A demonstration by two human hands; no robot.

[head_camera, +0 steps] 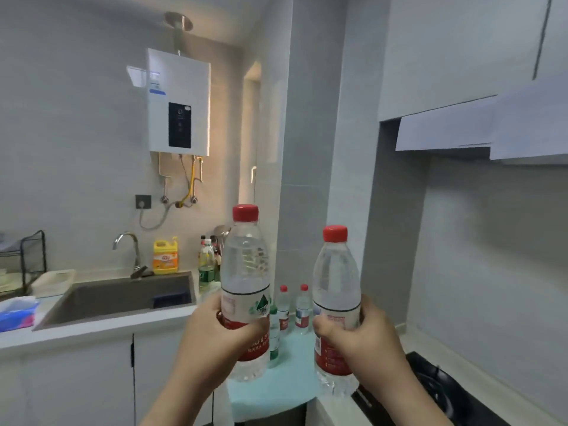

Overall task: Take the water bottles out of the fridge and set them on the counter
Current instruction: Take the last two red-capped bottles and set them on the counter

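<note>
My left hand (212, 336) grips a clear water bottle (245, 272) with a red cap and red label, held upright above the counter corner. In my right hand (365, 336) is a second bottle of the same kind (336, 278), also upright. Between the two held bottles, further back on the pale green counter (285, 385), stand two small red-capped bottles (293, 305). A third bottle (273, 333) with a green label stands in front of them, partly hidden by the left bottle. The fridge is not in view.
A sink (123, 299) with a tap (129, 250) lies to the left, with a yellow detergent jug (165, 255) and condiment bottles (209, 259) behind it. A black stove (436, 388) sits at lower right. A water heater (178, 103) hangs on the wall.
</note>
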